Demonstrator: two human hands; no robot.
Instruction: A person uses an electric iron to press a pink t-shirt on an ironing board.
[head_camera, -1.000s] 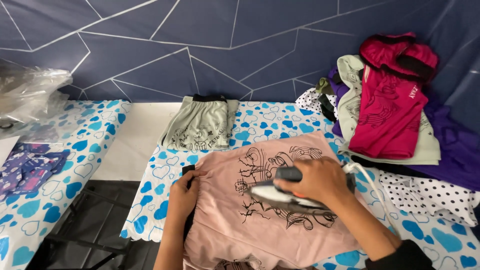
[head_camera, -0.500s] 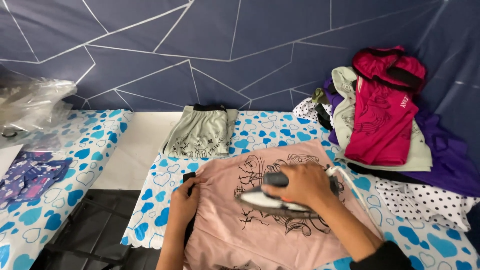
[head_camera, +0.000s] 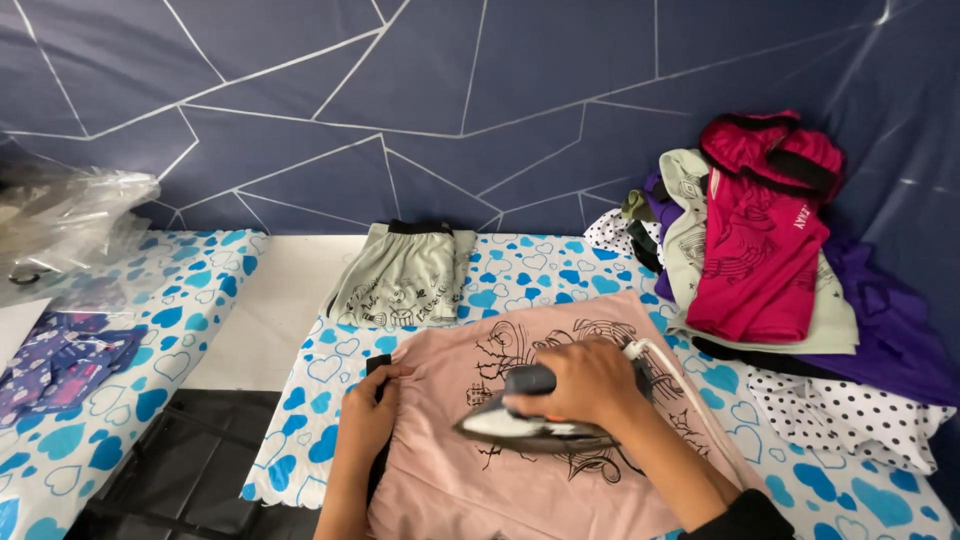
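Right hand (head_camera: 590, 385): it is closed around the dark handle of an iron (head_camera: 530, 425), knuckles up, with the forearm running in from the lower right corner; a dark sleeve cuff is seen at the frame's bottom edge.
Grip, right: the fingers are wrapped tight on the iron's handle.
Left hand (head_camera: 368, 415): it is laid on the left edge of a pink garment (head_camera: 470, 490), fingers bent and pressed onto the cloth at a dark trim; the forearm rises from the bottom edge.
Grip, left: the fingers are curled together on the fabric edge; whether cloth is pinched between them cannot be told.
Iron: its pale soleplate is set flat on the pink garment, nose pointing left, over the black line drawing printed on the cloth; a white cord (head_camera: 690, 395) is led off to the right.
Pink garment: it is spread on a board cover (head_camera: 300, 400) patterned with blue hearts, in the lower middle of the view.
Folded grey-green garment (head_camera: 405, 280): it is placed beyond the pink one, near the wall.
Clothes pile (head_camera: 770, 250): magenta, pale, purple and dotted pieces are heaped to the right.
Change from a second ago: the iron has been moved leftward across the print, and the right hand with it; the left hand is kept at the same edge of the garment.
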